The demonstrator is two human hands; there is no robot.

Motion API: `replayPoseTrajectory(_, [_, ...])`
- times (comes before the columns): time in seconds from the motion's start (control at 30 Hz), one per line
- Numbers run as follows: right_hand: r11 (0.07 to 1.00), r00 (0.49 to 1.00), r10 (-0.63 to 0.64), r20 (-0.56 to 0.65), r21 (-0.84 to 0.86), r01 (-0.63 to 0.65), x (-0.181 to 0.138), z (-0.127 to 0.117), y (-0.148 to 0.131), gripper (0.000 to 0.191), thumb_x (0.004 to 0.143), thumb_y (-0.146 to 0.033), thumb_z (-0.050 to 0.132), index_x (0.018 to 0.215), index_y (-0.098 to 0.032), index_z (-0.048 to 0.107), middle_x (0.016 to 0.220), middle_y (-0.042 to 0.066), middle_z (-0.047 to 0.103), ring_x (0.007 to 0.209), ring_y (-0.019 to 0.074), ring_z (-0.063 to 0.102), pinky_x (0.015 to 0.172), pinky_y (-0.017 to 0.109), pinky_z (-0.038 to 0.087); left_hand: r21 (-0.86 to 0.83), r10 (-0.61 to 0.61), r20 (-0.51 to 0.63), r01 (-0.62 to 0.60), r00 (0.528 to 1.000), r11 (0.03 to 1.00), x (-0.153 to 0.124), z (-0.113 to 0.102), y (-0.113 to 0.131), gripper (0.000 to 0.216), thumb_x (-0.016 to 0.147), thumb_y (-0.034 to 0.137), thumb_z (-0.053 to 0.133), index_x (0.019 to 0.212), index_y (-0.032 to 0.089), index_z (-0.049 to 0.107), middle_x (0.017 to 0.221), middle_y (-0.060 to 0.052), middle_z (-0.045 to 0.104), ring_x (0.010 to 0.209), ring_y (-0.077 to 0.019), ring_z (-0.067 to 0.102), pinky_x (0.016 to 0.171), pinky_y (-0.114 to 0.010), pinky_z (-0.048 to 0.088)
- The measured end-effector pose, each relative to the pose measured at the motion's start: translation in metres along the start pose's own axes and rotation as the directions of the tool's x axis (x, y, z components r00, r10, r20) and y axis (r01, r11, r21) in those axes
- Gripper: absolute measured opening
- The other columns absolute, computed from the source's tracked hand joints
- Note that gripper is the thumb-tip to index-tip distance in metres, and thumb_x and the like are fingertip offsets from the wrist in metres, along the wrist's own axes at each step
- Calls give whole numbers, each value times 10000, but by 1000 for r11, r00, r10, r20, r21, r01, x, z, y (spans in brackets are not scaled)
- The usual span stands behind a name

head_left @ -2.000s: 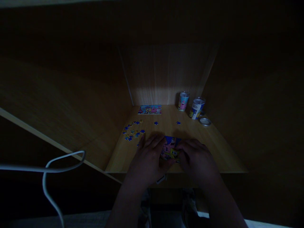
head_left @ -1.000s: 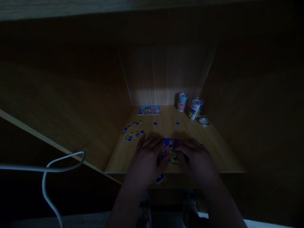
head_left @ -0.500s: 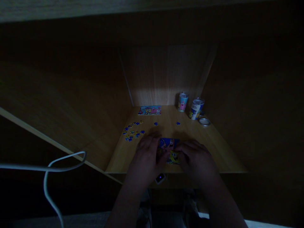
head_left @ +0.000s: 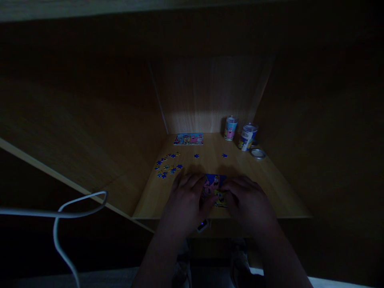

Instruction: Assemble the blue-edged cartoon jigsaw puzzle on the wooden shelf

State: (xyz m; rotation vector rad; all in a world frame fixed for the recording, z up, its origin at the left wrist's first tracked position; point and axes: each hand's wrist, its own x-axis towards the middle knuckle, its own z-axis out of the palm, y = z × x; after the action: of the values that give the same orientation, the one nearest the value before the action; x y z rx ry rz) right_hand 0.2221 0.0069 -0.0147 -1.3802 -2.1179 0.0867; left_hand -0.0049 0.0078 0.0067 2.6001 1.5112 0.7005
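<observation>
A partly joined jigsaw puzzle, blue with pink and yellow cartoon figures, lies flat near the front edge of the wooden desk. My left hand covers its left side, fingers curled over it and thumb pressed on the lower middle. Against the right side, my right hand is closed, thumb and index finger pinching at the puzzle's edge. Both hands hide the outer parts of the puzzle. Several loose jigsaw pieces lie left of my left hand. Beyond the puzzle are two single blue pieces, one left and another right.
A finished picture panel rests at the back left. At the back right stand two printed cans, one pink and light blue, one dark blue, beside a round lid. A white cable hangs at the left.
My left hand has shifted slightly to the right over the puzzle, its thumb now further across it. My right hand stays at the right edge.
</observation>
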Motion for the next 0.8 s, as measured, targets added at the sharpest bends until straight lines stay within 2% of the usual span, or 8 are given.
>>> replayPoseTrajectory(0.2, [1000,1000,7,23,6,-8,0,0,0,210,988,-148,637,1042,-293,778,1076,33,813,1008,257,704,966,431,541,-5,-38,-37,38,999,999,0,1,-1,480,1027,437,763,1436,203,671,1425,-131,742,1373,-364,655,1306,-654,410])
replayPoseTrajectory(0.4, [1000,1000,6,17,24,-6,0,1,2,207,983,-140,631,1027,-286,770,1059,33,807,1018,258,700,975,436,538,-35,-9,-7,9,1000,999,1,-1,-1,423,1019,393,782,1403,245,684,1393,-96,764,1324,-341,690,1340,-663,358])
replayPoseTrajectory(0.63, [1000,1000,12,17,20,-13,-1,2,3,218,980,-138,628,1052,-291,765,1075,24,804,1017,261,695,979,450,534,-43,-5,-16,5,1000,999,0,1,-1,401,1033,417,761,1389,255,677,1354,-98,766,1321,-339,691,1335,-662,364])
replayPoseTrajectory(0.7, [1000,1000,7,12,20,-7,-1,2,2,228,986,-134,615,1055,-291,765,1083,26,805,1014,259,695,980,449,533,-60,-10,-46,7,999,998,-1,2,-1,407,1014,407,783,1374,253,673,1337,-99,767,1310,-342,692,1327,-657,380])
replayPoseTrajectory(0.8, [1000,1000,10,6,9,-10,-1,-1,0,211,991,-141,615,1032,-285,764,1064,32,806,997,259,697,954,445,536,-120,-60,-160,41,985,992,-3,0,-5,360,1046,372,733,1376,253,653,1369,-113,751,1326,-340,682,1247,-612,489])
